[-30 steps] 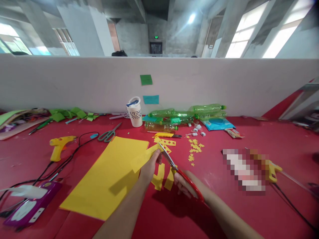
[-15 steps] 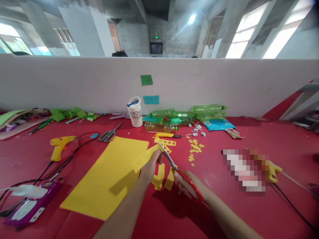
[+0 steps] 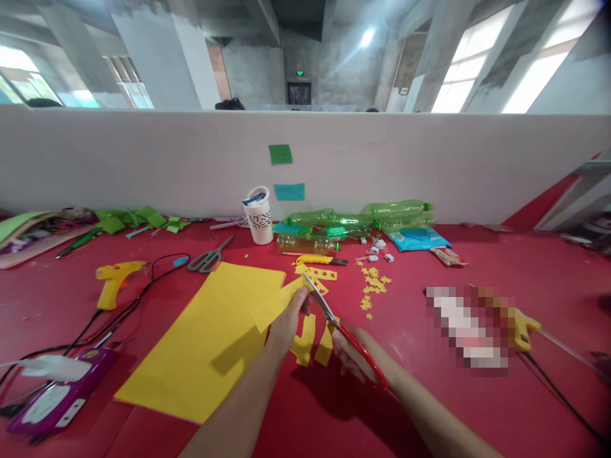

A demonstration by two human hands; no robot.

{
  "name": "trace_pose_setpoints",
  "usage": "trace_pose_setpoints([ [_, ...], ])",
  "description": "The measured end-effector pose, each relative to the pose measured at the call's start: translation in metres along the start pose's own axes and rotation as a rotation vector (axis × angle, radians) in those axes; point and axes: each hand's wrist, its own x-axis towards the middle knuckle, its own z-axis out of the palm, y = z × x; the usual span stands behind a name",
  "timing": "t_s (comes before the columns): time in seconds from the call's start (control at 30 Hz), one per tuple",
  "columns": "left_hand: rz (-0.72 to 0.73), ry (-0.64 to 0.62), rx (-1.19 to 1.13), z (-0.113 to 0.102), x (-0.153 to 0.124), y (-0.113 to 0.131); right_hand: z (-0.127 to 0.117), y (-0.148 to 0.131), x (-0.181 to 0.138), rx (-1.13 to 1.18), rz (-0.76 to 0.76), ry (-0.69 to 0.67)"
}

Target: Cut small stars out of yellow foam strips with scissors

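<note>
My left hand (image 3: 286,326) pinches a strip of yellow paper (image 3: 274,304) above the red table. My right hand (image 3: 359,357) grips red-handled scissors (image 3: 341,329), whose blades point up-left and meet the paper near my left fingers. Cut yellow strips (image 3: 312,340) hang or lie just below the two hands. A large yellow sheet (image 3: 210,337) lies flat on the table to the left of my left arm. Small yellow stars (image 3: 375,286) are scattered beyond the scissors.
A yellow glue gun (image 3: 112,280) with black cable lies at left, grey scissors (image 3: 209,256) and a white cup (image 3: 259,216) behind the sheet, green bottles (image 3: 358,219) by the white partition. A purple pack (image 3: 62,391) sits near left, another glue gun (image 3: 524,327) at right.
</note>
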Motion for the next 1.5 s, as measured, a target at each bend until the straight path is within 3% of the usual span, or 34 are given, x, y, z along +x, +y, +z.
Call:
trace_pose_setpoints([
  [0.57, 0.022, 0.0, -0.108, -0.001, 0.001, 0.0, -0.002, -0.003, 0.0, -0.045, 0.018, 0.042],
  [0.9, 0.179, 0.03, -0.305, -0.009, 0.011, 0.016, -0.009, -0.006, 0.001, -0.122, 0.056, 0.038],
  [1.3, 0.201, -0.114, -0.173, -0.019, 0.015, 0.022, -0.016, -0.013, -0.007, -0.206, 0.066, 0.0],
  [1.5, 0.229, -0.126, -0.174, -0.022, 0.017, 0.02, -0.016, -0.01, -0.005, -0.171, 0.058, -0.036],
])
